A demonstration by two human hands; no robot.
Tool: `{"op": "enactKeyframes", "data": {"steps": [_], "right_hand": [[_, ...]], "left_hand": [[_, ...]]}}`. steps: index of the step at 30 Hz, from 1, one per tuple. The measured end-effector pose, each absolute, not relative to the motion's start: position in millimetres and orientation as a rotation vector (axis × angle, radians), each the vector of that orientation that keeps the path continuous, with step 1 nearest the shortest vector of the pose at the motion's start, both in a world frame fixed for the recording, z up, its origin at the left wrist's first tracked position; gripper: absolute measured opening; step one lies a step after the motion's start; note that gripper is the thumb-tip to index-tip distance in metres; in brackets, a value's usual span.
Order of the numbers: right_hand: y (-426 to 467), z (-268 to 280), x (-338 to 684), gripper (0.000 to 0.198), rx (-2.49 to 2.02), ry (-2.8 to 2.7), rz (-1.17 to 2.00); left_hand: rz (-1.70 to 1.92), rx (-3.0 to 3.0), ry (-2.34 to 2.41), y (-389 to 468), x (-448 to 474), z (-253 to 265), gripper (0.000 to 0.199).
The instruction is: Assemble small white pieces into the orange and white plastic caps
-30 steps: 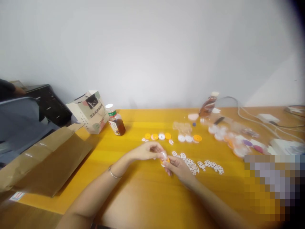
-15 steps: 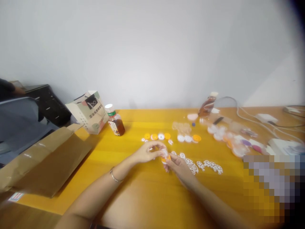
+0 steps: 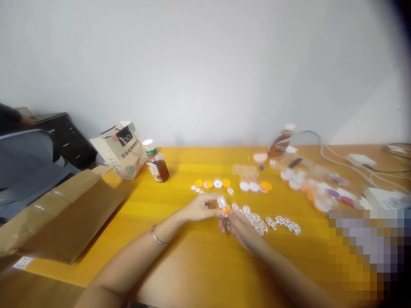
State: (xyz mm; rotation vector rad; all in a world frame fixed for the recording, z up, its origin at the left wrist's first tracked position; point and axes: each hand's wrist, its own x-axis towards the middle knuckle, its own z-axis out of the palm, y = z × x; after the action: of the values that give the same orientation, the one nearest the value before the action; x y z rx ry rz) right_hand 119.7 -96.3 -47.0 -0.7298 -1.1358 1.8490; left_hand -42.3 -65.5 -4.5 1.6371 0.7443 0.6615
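orange disc: 1, both hands | table: 2 bottles

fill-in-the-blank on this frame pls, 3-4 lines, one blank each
1. Both hands hold a small white and ____ piece above the table.
2. The left hand has a ____ on its wrist.
3. The brown-liquid bottle beside the paper bag has a ____ cap.

Missing words: orange; bracelet; white
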Motion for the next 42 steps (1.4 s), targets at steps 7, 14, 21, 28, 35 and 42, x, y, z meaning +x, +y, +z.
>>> {"op": "enactKeyframes", "data": {"steps": [7, 14, 21, 28, 35, 42], "right_hand": [[-104, -33, 120, 0.039, -0.644, -0.959, 2.039], [-103, -33, 122, 0.043, -0.662, -0.984, 2.068], [-99, -42, 120, 0.034, -0.734, -1.064, 1.803], [-95, -42, 122, 0.03, -0.835, -1.151, 1.722], [-89, -36, 126, 0.031, -0.925, -1.318, 1.458], [-85, -37, 132, 0.028, -1.054, -1.536, 1.215]], "left_hand": [[0.857, 1.463, 0.68, -79, -29, -3, 0.03], [0.856, 1.451, 0.71, -81, -28, 3, 0.029], [0.783, 1.637, 0.746, -77, -32, 7, 0.035], [0.869, 1.964, 0.941, -72, -36, 4, 0.028], [0.717, 2.398, 1.336, -74, -38, 0, 0.034], [0.647, 2.504, 1.362, -94, -31, -7, 0.05]]}}
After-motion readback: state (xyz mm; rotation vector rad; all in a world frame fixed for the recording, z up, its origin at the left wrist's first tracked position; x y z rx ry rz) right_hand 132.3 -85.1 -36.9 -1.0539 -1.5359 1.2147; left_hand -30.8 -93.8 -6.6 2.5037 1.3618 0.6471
